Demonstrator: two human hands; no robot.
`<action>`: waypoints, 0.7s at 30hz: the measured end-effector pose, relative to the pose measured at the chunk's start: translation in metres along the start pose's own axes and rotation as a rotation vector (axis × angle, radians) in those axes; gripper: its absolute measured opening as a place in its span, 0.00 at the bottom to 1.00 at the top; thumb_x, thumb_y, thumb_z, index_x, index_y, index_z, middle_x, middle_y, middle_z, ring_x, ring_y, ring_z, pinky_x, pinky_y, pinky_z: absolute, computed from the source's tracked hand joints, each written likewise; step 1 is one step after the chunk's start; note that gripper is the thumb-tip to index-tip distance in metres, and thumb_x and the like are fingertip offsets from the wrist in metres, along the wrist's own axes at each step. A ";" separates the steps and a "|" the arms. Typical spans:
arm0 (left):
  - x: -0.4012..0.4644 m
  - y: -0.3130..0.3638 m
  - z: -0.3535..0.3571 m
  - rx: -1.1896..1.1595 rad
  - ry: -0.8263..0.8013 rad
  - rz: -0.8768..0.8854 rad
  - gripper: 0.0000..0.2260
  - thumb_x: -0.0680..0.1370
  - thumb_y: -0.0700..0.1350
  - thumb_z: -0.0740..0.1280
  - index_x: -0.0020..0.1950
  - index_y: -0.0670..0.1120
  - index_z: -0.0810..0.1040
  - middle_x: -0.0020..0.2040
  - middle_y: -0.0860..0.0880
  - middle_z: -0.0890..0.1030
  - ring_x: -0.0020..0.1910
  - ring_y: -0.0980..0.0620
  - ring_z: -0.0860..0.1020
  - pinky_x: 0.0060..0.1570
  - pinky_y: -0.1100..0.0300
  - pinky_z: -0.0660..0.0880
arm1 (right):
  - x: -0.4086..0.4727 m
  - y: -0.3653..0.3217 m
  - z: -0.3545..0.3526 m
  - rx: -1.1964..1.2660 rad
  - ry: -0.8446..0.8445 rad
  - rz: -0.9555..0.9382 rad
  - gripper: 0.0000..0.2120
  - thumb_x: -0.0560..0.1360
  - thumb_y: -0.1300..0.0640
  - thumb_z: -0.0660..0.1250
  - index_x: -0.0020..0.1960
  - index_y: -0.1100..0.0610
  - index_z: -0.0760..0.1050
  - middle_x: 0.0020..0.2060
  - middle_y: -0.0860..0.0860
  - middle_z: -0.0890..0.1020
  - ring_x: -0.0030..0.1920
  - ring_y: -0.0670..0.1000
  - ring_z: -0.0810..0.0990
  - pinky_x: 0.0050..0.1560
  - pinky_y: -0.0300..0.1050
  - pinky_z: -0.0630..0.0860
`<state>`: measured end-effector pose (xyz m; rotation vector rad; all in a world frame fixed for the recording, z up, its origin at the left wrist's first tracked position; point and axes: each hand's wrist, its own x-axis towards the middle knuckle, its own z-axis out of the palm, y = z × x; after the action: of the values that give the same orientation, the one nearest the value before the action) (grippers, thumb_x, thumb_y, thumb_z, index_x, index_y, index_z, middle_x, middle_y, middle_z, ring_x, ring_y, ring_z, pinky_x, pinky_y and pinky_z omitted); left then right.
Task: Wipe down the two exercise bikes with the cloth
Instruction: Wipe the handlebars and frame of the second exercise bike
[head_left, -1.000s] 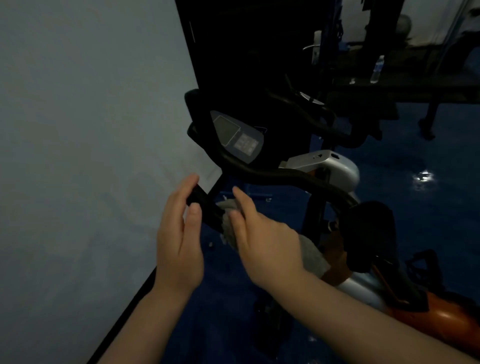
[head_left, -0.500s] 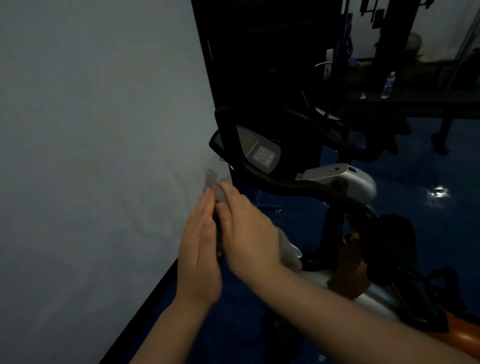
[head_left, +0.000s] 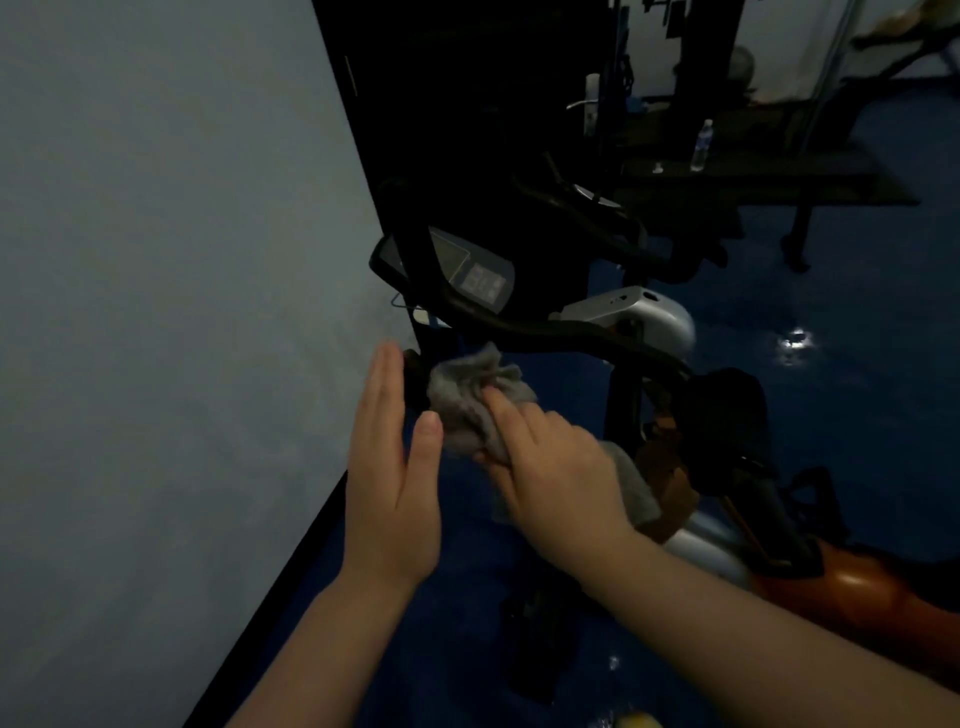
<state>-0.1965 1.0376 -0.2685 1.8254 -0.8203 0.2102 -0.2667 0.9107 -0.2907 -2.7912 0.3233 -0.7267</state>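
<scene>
The near exercise bike has a black curved handlebar (head_left: 566, 335), a grey console (head_left: 475, 273), a silver housing (head_left: 639, 312) and an orange body (head_left: 852, 587) at the lower right. My right hand (head_left: 550, 462) grips a crumpled grey cloth (head_left: 467, 389) and presses it on the handlebar's near left end. My left hand (head_left: 389, 467) stands flat with straight fingers beside that handlebar end, its thumb next to the cloth. A second bike's dark handlebars (head_left: 597, 208) show dimly behind the first. The room is dim.
A pale wall (head_left: 156, 312) runs close along the left, with a black skirting at its foot. The floor (head_left: 857, 389) is glossy blue. A dark bench (head_left: 753, 176) with a water bottle (head_left: 701, 145) stands at the back right. A black seat pad (head_left: 727, 415) sits right of my hands.
My right hand has drawn the cloth back down along the handlebar end, and more of the bunched cloth shows above my fingers. My left hand stays flat beside it.
</scene>
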 end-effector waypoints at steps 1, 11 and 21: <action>-0.004 0.000 0.003 0.060 -0.008 0.036 0.25 0.81 0.57 0.50 0.77 0.57 0.49 0.78 0.60 0.51 0.76 0.60 0.50 0.73 0.67 0.47 | -0.005 0.007 -0.003 0.036 -0.023 0.021 0.26 0.77 0.44 0.56 0.70 0.58 0.68 0.50 0.55 0.81 0.43 0.55 0.80 0.38 0.50 0.77; -0.053 -0.013 0.042 0.218 -0.277 0.183 0.27 0.81 0.54 0.51 0.78 0.53 0.44 0.79 0.58 0.43 0.77 0.54 0.41 0.73 0.66 0.38 | -0.064 0.043 -0.013 0.288 0.085 0.196 0.24 0.76 0.62 0.66 0.71 0.52 0.68 0.68 0.48 0.71 0.70 0.45 0.67 0.71 0.38 0.61; -0.116 0.010 0.093 0.076 -0.466 0.074 0.29 0.79 0.51 0.56 0.77 0.57 0.48 0.78 0.62 0.44 0.77 0.59 0.44 0.73 0.57 0.47 | -0.186 0.090 -0.032 0.381 -0.043 0.679 0.10 0.78 0.49 0.63 0.59 0.42 0.72 0.49 0.47 0.83 0.50 0.50 0.81 0.50 0.52 0.78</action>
<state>-0.3114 1.0041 -0.3579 1.9463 -1.2162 -0.1474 -0.4548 0.8701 -0.3719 -2.1263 0.9471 -0.4893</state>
